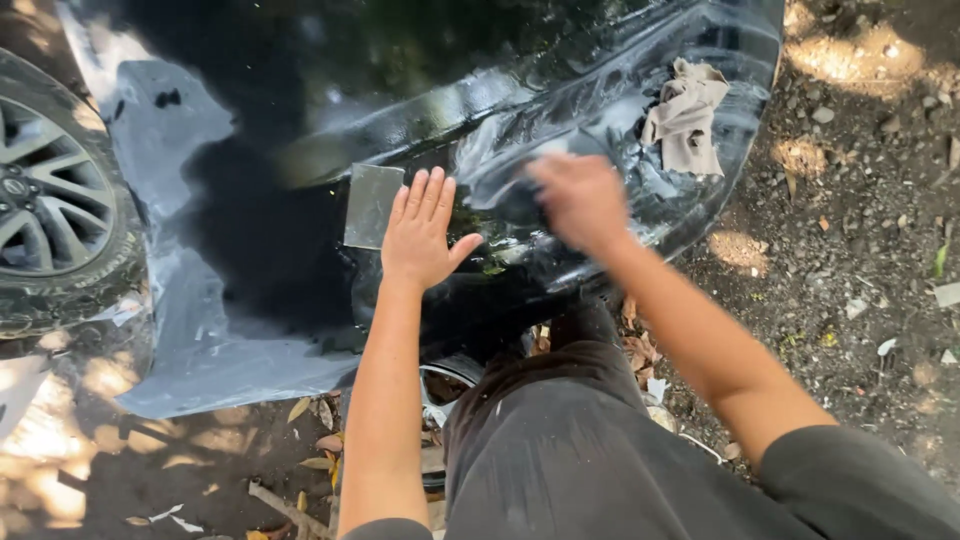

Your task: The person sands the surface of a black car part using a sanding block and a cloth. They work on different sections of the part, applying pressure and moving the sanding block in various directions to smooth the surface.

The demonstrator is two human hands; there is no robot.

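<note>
Black bodywork [300,230] of a car fills the upper part of the head view, its wet, glossy panel curving away to the right and streaked with pale smears. A grey sheet [190,340] hangs over its lower left, beside the wheel [50,190]. The left hand [422,232] lies flat on the panel, fingers spread and together pointing up, holding nothing, its fingertips just beside a small grey rectangular piece [372,205] that rests against the surface. The right hand [578,200] is blurred by motion over the panel to the right; it seems to press something dark against the paint, but I cannot tell whether it is closed on a pad or bare.

A crumpled beige rag [686,115] sits loose on the sloping surface near the far edge. On a wet incline it could slide off onto the gravel [860,230] and pick up grit, which would scratch the paint if it were used again. The flat left palm could slip on the slick panel and knock the grey piece loose. Dry leaves [320,440] and dirt lie near below.
</note>
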